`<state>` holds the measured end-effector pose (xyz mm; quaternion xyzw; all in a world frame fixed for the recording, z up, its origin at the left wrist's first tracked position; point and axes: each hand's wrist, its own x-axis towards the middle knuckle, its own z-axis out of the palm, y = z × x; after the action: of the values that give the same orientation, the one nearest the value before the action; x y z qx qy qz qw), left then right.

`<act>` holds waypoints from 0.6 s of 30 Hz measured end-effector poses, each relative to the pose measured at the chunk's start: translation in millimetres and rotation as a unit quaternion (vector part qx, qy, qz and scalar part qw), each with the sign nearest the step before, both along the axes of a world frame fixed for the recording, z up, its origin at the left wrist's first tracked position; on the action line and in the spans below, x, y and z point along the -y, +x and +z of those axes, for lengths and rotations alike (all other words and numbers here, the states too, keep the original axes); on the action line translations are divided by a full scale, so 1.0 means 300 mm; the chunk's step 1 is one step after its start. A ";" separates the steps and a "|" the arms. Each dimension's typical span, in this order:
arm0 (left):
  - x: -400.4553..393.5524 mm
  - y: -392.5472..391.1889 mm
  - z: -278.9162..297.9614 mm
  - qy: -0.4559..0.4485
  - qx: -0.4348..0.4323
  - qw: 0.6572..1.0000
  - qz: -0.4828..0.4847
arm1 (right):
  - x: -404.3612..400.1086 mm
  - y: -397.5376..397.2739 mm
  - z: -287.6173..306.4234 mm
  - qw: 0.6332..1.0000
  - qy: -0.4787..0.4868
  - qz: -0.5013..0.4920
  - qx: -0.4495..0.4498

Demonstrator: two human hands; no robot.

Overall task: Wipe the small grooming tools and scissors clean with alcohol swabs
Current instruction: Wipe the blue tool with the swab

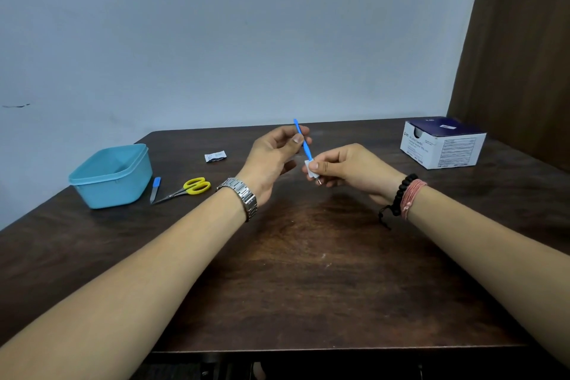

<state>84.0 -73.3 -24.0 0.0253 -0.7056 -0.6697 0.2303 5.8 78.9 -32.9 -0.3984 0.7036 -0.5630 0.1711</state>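
Over the dark wooden table [308, 271], the left hand [271, 157] pinches the blue-handled tool [303, 140] mid-handle, its long axis steep, handle end up and far, metal tip down and near, where the right hand [348, 170] pinches a white swab [310, 170] around it.

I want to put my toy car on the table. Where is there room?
The big bare patch of table between the two forearms, near the front edge, is free. So is the stretch between the right hand and the white box. The left is crowded: blue tub, nail file, scissors, wrapper.
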 end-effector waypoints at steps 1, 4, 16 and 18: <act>-0.003 0.001 -0.001 -0.003 0.005 1.000 -0.007 | 0.000 -0.001 0.001 1.000 -0.006 0.000 -0.001; -0.011 0.004 -0.011 -0.026 0.018 0.999 -0.035 | -0.001 -0.003 0.006 1.000 -0.017 -0.007 -0.008; -0.039 -0.004 -0.042 0.012 0.051 0.994 -0.097 | -0.002 -0.023 0.019 0.985 -0.143 -0.037 0.085; -0.038 -0.008 -0.046 0.005 0.054 0.995 -0.089 | -0.003 -0.025 0.019 0.987 -0.130 -0.047 0.078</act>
<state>81.7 -62.0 -37.6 0.0000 -0.7132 -0.6886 0.1314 -1.7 79.8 -27.3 -0.3383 0.6273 -0.6862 0.1455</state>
